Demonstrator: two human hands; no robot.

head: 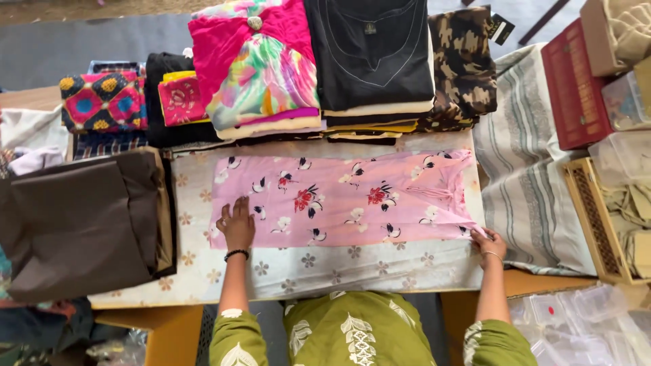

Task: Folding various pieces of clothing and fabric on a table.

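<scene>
While your left hand (pixel 237 224) lies flat and open on the pink floral garment (pixel 346 196), your right hand (pixel 488 244) pinches its far corner. The garment is spread along the patterned table cloth (pixel 305 268), just below stacked folded clothes (pixel 319 68)

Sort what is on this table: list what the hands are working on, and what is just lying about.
In hand:
- pink floral garment, spread flat on the flowered cloth
- left hand pressing flat on one end
- right hand at the other end's corner

Lying about:
- folded clothes stacks
- brown fabric
- striped cloth
- red box
- clear plastic containers
</scene>
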